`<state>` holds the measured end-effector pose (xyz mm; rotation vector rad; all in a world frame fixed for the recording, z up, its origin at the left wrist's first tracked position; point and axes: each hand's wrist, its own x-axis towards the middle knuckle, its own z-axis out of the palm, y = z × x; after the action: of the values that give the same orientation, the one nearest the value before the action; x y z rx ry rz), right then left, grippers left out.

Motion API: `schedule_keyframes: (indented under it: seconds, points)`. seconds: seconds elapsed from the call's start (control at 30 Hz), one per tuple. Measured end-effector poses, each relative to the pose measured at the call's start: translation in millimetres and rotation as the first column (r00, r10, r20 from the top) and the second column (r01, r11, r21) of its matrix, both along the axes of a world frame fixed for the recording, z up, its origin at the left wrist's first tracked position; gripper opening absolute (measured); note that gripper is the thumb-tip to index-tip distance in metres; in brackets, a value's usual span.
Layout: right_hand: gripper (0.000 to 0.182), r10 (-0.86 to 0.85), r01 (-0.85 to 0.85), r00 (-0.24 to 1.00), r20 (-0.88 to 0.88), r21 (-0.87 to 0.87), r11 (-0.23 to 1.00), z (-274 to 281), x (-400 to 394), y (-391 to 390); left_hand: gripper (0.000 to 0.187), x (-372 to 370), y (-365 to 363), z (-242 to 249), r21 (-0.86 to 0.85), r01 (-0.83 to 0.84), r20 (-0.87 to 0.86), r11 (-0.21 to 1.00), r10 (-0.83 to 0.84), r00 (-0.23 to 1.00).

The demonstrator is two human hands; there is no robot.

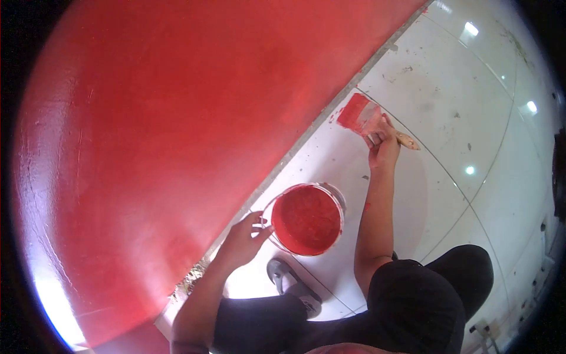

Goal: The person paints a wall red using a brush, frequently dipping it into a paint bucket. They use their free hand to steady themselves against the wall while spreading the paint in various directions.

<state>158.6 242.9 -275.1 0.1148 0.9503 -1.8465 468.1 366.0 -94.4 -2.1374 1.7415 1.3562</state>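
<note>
A wide paintbrush (pixel 372 121) with red bristles and a wooden handle is in my right hand (pixel 384 141), whose fingers wrap round it. Its bristles point up and left, towards the bottom edge of the red wall (pixel 177 118). A bucket (pixel 309 219) with red paint inside stands on the white tiles between my arms. My left hand (pixel 243 239) is at the bucket's left side, with its fingers curled at the thin wire handle (pixel 263 219).
White floor tiles (pixel 436 88) with dark joints and specks spread to the right. A grey strip (pixel 283 162) runs along the wall's foot. My shoe (pixel 289 280) is below the bucket. Debris (pixel 191 278) lies near my left forearm. A metal object (pixel 484 333) is at the lower right.
</note>
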Motion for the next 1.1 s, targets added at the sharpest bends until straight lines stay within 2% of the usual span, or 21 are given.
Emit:
schedule_keyframes:
  seconds: [0.07,0.13,0.17,0.2,0.27,0.3,0.37,0.4,0.47,0.5,0.53,0.6,0.7,0.73,0.8,0.9,0.93,1.0,1.03,1.07,1.1]
  points:
    - [0.043,0.074,-0.074,0.997,-0.003,-0.012,0.997,11.6,-0.6,11.0,0.048,-3.3,-6.4,-8.3,0.026,0.067,-0.02,0.997,-0.067,0.998]
    - [0.04,0.171,-0.186,0.976,-0.135,-0.11,0.976,34.0,-2.7,17.2,0.032,18.3,-14.1,-50.1,0.011,0.065,-0.129,0.998,-0.063,0.99]
    - [0.036,0.208,-0.24,0.961,-0.185,-0.178,0.954,45.9,-6.9,21.9,0.029,12.9,-25.9,-48.1,0.098,0.001,-0.217,0.995,0.02,0.976]
    - [0.036,0.222,-0.255,0.956,-0.193,-0.169,0.952,63.2,-11.6,26.9,0.029,5.2,-36.9,-42.3,0.19,-0.054,-0.297,0.98,0.109,0.949]
    - [0.034,0.361,-0.465,0.86,-0.36,-0.264,0.845,99.3,-12.0,36.7,0.023,1.6,-44.2,-39.8,0.249,-0.165,-0.351,0.954,0.248,0.903]
    - [0.034,0.375,-0.477,0.852,-0.366,-0.243,0.845,113.2,-13.3,44.8,0.021,1.6,-43.8,-34.7,0.275,-0.205,-0.382,0.939,0.302,0.873]
    - [0.033,0.447,-0.639,0.704,-0.552,-0.22,0.737,135.6,-12.8,55.4,0.016,-3.0,-34.9,-13.2,0.352,-0.227,-0.449,0.908,0.376,0.811]
    - [0.033,0.466,-0.664,0.679,-0.568,-0.204,0.719,142.1,-8.5,60.5,0.016,-6.3,-28.7,-7.1,0.358,-0.243,-0.467,0.901,0.399,0.789]
    - [0.031,0.416,-0.719,0.615,-0.67,-0.261,0.644,153.4,3.3,72.6,0.016,-7.0,-20.0,-1.9,0.31,-0.177,-0.415,0.934,0.301,0.859]
    - [0.027,0.417,-0.71,0.649,-0.636,-0.308,0.634,156.0,1.8,75.7,0.017,-10.8,-18.0,4.7,0.304,-0.218,-0.437,0.927,0.339,0.833]
    - [0.027,0.432,-0.731,0.63,-0.645,-0.306,0.609,154.3,5.9,80.9,0.019,-9.3,-15.3,9.0,0.315,-0.278,-0.41,0.908,0.394,0.823]
    - [0.021,0.47,-0.729,0.631,-0.618,-0.263,0.633,155.8,11.1,84.3,0.022,-0.5,-13.7,14.8,0.268,-0.282,-0.437,0.921,0.378,0.816]
    - [0.019,0.528,-0.749,0.612,-0.589,-0.218,0.626,158.4,28.6,91.9,0.024,20.0,-3.8,13.0,0.261,-0.369,-0.448,0.892,0.451,0.772]
    - [0.019,0.535,-0.742,0.639,-0.552,-0.26,0.618,168.5,5.2,82.3,0.024,-8.7,-9.9,41.0,0.24,-0.393,-0.403,0.888,0.459,0.792]
    - [0.019,0.481,-0.733,0.613,-0.627,-0.224,0.642,173.6,3.2,80.2,0.024,-22.3,-3.2,53.3,0.196,-0.504,-0.353,0.841,0.54,0.764]
    - [0.019,0.515,-0.763,0.569,-0.641,-0.178,0.621,184.6,9.3,80.6,0.022,-21.3,-0.4,62.9,0.186,-0.584,-0.356,0.79,0.608,0.71]
    - [0.019,0.518,-0.763,0.572,-0.636,-0.18,0.621,188.3,11.0,79.5,0.022,-17.8,-2.8,65.5,0.186,-0.585,-0.349,0.789,0.61,0.711]
    - [0.017,0.567,-0.821,0.458,-0.685,-0.081,0.565,197.7,14.6,79.7,0.02,-0.4,-5.5,72.0,0.198,-0.591,-0.349,0.782,0.62,0.702]
    - [0.017,0.569,-0.82,0.463,-0.679,-0.085,0.566,202.3,20.3,79.1,0.018,9.3,-8.9,79.7,0.206,-0.489,-0.336,0.848,0.53,0.778]
    - [0.016,0.597,-0.853,0.426,-0.68,-0.081,0.516,205.6,32.8,81.0,0.018,20.0,-9.7,79.8,0.209,-0.491,-0.334,0.846,0.534,0.777]
    - [0.015,0.627,-0.884,0.382,-0.679,-0.07,0.462,207.6,49.7,81.2,0.017,29.3,-11.9,85.9,0.186,-0.374,-0.237,0.909,0.41,0.88]
